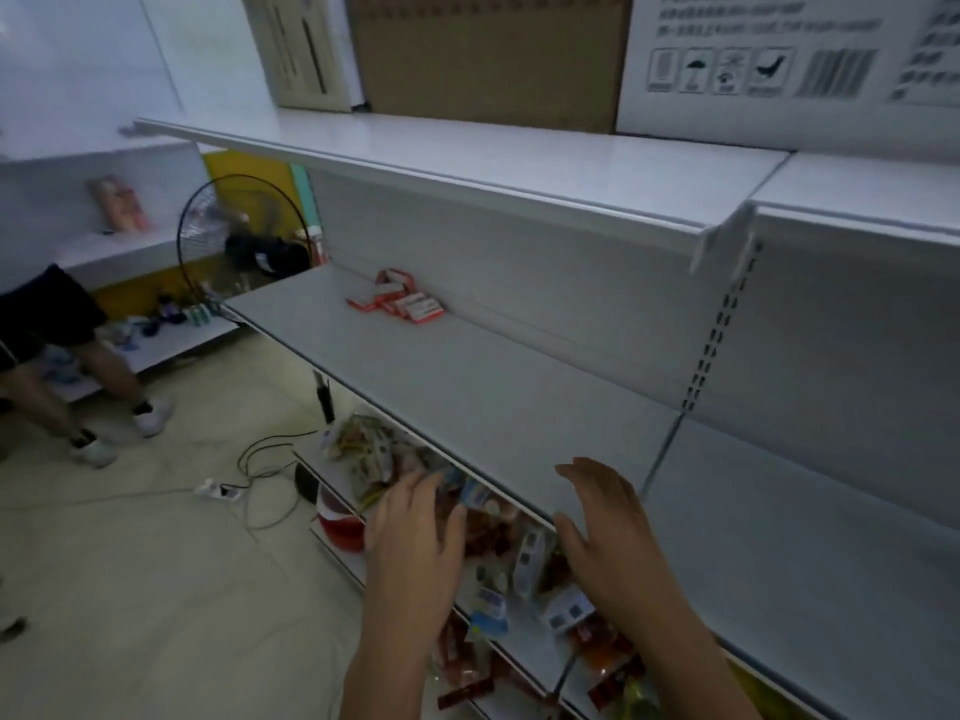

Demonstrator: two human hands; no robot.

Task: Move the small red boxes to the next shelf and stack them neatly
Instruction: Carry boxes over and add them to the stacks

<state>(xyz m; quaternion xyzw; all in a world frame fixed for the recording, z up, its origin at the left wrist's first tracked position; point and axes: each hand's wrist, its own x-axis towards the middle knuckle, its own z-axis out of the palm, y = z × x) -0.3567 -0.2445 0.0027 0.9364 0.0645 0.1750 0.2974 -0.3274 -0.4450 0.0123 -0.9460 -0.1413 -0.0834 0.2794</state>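
Red boxes (397,298) — small, rectangular — jumbled on smooth shelf (467,376); both hands empty, fingers relaxed.

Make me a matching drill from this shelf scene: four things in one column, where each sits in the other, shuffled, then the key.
Things:
1. red boxes
2. fan
3. power strip
4. brown carton

Places:
A. on the floor, with cables
B. on the top shelf
C. far back on the middle shelf
D. standing past the shelves' left end

Pairs: 1-C, 2-D, 3-A, 4-B
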